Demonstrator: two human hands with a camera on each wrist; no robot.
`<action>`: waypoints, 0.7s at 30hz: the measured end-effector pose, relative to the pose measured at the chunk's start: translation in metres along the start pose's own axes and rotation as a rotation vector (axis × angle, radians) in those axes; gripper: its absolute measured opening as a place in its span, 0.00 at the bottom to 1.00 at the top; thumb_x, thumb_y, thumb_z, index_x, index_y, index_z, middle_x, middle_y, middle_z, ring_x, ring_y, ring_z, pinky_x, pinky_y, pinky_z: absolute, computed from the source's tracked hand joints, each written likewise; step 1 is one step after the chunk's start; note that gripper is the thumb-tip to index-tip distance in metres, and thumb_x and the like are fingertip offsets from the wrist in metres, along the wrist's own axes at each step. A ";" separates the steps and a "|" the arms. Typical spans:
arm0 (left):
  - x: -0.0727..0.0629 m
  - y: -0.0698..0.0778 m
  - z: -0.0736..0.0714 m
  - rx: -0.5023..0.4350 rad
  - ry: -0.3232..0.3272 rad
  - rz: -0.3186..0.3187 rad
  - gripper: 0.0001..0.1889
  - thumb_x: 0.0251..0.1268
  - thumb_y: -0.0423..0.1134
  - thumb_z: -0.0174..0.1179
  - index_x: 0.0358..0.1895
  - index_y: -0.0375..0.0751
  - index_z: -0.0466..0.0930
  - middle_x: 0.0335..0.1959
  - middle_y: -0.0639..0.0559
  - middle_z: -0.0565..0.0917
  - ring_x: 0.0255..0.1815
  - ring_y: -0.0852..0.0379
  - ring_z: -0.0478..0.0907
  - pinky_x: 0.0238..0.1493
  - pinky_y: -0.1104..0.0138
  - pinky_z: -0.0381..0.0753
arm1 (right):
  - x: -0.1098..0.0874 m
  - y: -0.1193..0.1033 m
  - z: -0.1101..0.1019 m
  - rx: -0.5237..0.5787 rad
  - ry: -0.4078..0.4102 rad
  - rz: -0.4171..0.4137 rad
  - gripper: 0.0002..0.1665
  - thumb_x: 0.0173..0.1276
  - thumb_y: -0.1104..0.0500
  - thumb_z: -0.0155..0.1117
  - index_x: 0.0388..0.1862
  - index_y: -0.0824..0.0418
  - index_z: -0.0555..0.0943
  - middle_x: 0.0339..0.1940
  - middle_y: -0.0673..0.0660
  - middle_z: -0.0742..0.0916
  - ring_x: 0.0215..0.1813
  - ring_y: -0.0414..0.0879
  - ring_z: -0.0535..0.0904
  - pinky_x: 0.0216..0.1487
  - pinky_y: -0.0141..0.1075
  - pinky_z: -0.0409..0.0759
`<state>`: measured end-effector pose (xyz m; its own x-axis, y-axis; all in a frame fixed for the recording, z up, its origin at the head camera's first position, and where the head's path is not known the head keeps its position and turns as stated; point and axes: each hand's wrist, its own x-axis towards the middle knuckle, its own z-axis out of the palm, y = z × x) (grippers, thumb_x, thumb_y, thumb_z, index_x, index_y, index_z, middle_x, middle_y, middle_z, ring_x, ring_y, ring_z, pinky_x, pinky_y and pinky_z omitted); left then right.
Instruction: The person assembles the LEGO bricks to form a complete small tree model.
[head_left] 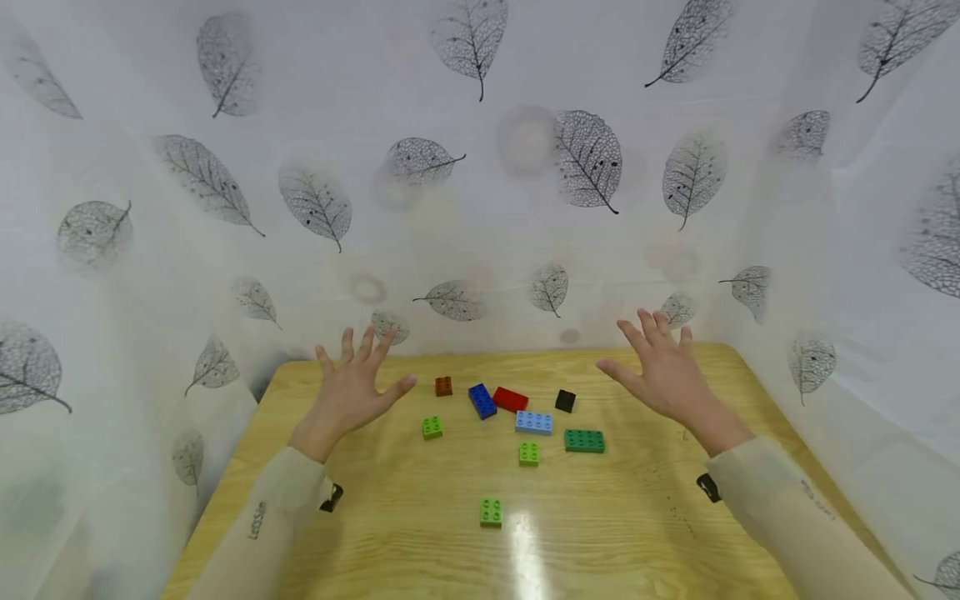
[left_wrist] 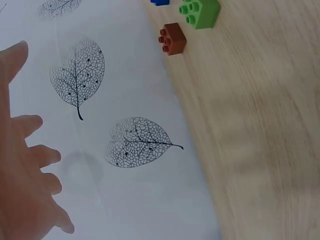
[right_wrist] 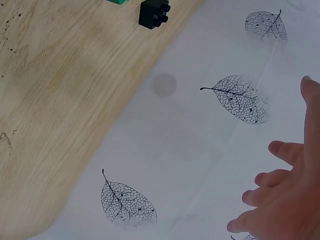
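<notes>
My left hand (head_left: 350,398) hovers over the left side of the table with its fingers spread, holding nothing. On the right, my right hand (head_left: 663,375) is also raised with fingers apart and nothing in it. Between them lie toy building bricks: a brown brick (head_left: 443,386), a dark blue brick (head_left: 482,401), a red brick (head_left: 511,399), a black brick (head_left: 566,401), a light blue brick (head_left: 533,422) and a dark green brick (head_left: 584,441). Three lime green bricks, one left (head_left: 432,427), one central (head_left: 528,454) and one nearest (head_left: 491,512), lie among them.
The wooden table (head_left: 405,542) has its far edge against a white curtain (head_left: 495,233) printed with dark leaves. The curtain also hangs along both sides. Small dark marks (head_left: 678,508) dot the table's right part.
</notes>
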<state>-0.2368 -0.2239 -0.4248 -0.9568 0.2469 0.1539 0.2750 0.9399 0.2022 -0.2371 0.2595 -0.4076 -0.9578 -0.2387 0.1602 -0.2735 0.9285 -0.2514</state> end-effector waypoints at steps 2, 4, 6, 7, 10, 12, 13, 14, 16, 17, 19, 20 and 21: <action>0.000 -0.001 0.001 -0.024 0.009 0.005 0.48 0.74 0.73 0.50 0.87 0.54 0.45 0.87 0.36 0.47 0.86 0.24 0.35 0.71 0.19 0.28 | -0.001 -0.004 0.001 0.044 0.007 -0.021 0.53 0.78 0.28 0.53 0.86 0.61 0.58 0.87 0.73 0.53 0.86 0.74 0.43 0.79 0.76 0.38; 0.000 -0.001 0.002 -0.054 0.015 0.011 0.48 0.74 0.72 0.50 0.87 0.54 0.45 0.87 0.36 0.47 0.86 0.25 0.36 0.71 0.19 0.28 | -0.003 -0.009 0.003 0.090 0.018 -0.042 0.52 0.77 0.30 0.57 0.85 0.62 0.60 0.86 0.73 0.55 0.86 0.73 0.45 0.80 0.74 0.40; -0.001 -0.001 0.004 -0.091 0.021 0.016 0.48 0.74 0.71 0.52 0.87 0.53 0.47 0.87 0.35 0.48 0.86 0.25 0.38 0.71 0.19 0.30 | -0.006 -0.016 0.005 0.131 0.023 -0.061 0.51 0.76 0.32 0.60 0.84 0.63 0.61 0.86 0.72 0.57 0.86 0.73 0.47 0.81 0.73 0.44; -0.001 -0.001 0.005 -0.113 0.026 0.022 0.48 0.74 0.70 0.52 0.87 0.52 0.48 0.87 0.35 0.49 0.86 0.25 0.39 0.71 0.19 0.30 | -0.007 -0.020 0.007 0.149 0.025 -0.071 0.51 0.76 0.33 0.61 0.83 0.63 0.62 0.86 0.72 0.58 0.86 0.73 0.48 0.80 0.73 0.47; -0.002 -0.001 0.009 -0.190 0.049 0.046 0.46 0.74 0.67 0.56 0.86 0.50 0.53 0.85 0.34 0.54 0.86 0.25 0.43 0.71 0.18 0.32 | -0.012 -0.031 0.013 0.191 0.029 -0.098 0.50 0.75 0.34 0.64 0.82 0.63 0.64 0.85 0.71 0.60 0.85 0.72 0.52 0.78 0.73 0.55; -0.003 -0.002 0.013 -0.240 0.070 0.069 0.45 0.73 0.65 0.59 0.85 0.50 0.55 0.84 0.33 0.57 0.85 0.24 0.45 0.71 0.17 0.33 | -0.016 -0.039 0.017 0.219 0.026 -0.116 0.49 0.75 0.35 0.66 0.82 0.64 0.64 0.85 0.71 0.61 0.85 0.72 0.54 0.76 0.73 0.60; -0.003 -0.002 0.015 -0.262 0.076 0.081 0.44 0.73 0.64 0.59 0.85 0.49 0.56 0.84 0.32 0.58 0.85 0.24 0.46 0.70 0.17 0.33 | -0.018 -0.042 0.019 0.231 0.022 -0.125 0.50 0.75 0.36 0.66 0.82 0.64 0.64 0.85 0.70 0.61 0.85 0.71 0.55 0.75 0.73 0.61; -0.004 -0.001 0.017 -0.280 0.078 0.090 0.44 0.73 0.63 0.60 0.85 0.50 0.56 0.84 0.32 0.59 0.85 0.25 0.47 0.71 0.17 0.35 | -0.020 -0.045 0.022 0.240 0.018 -0.132 0.49 0.75 0.36 0.66 0.82 0.64 0.64 0.85 0.69 0.62 0.84 0.71 0.55 0.75 0.72 0.63; -0.006 0.000 0.021 -0.317 0.078 0.104 0.43 0.73 0.61 0.62 0.84 0.49 0.58 0.83 0.32 0.59 0.85 0.26 0.48 0.72 0.19 0.37 | -0.023 -0.051 0.027 0.259 0.005 -0.146 0.49 0.74 0.36 0.67 0.82 0.63 0.65 0.85 0.68 0.62 0.85 0.70 0.56 0.74 0.72 0.65; -0.007 0.001 0.023 -0.330 0.076 0.108 0.43 0.73 0.61 0.62 0.84 0.48 0.58 0.83 0.32 0.59 0.85 0.26 0.48 0.73 0.20 0.39 | -0.025 -0.054 0.030 0.271 0.001 -0.152 0.48 0.74 0.37 0.67 0.82 0.62 0.66 0.85 0.68 0.63 0.84 0.69 0.57 0.73 0.71 0.66; -0.009 0.003 0.027 -0.353 0.071 0.119 0.43 0.73 0.60 0.63 0.83 0.46 0.59 0.83 0.33 0.60 0.85 0.28 0.51 0.76 0.23 0.45 | -0.029 -0.059 0.036 0.295 0.001 -0.168 0.46 0.74 0.38 0.68 0.80 0.61 0.68 0.84 0.67 0.65 0.83 0.69 0.60 0.72 0.71 0.68; -0.010 0.005 0.029 -0.365 0.068 0.120 0.43 0.73 0.59 0.64 0.83 0.46 0.60 0.83 0.33 0.61 0.85 0.29 0.52 0.76 0.25 0.50 | -0.032 -0.062 0.040 0.309 0.007 -0.177 0.45 0.74 0.39 0.69 0.80 0.61 0.69 0.84 0.67 0.66 0.83 0.69 0.61 0.72 0.70 0.69; -0.011 0.005 0.031 -0.377 0.064 0.119 0.43 0.73 0.59 0.64 0.83 0.45 0.60 0.83 0.34 0.61 0.84 0.29 0.54 0.77 0.28 0.53 | -0.034 -0.064 0.043 0.323 0.015 -0.192 0.44 0.73 0.41 0.70 0.79 0.61 0.70 0.83 0.67 0.68 0.82 0.69 0.63 0.71 0.69 0.71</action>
<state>-0.2274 -0.2145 -0.4553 -0.9114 0.3224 0.2556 0.4107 0.7502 0.5182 -0.1913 0.1959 -0.4378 -0.8857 -0.3933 0.2468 -0.4640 0.7288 -0.5036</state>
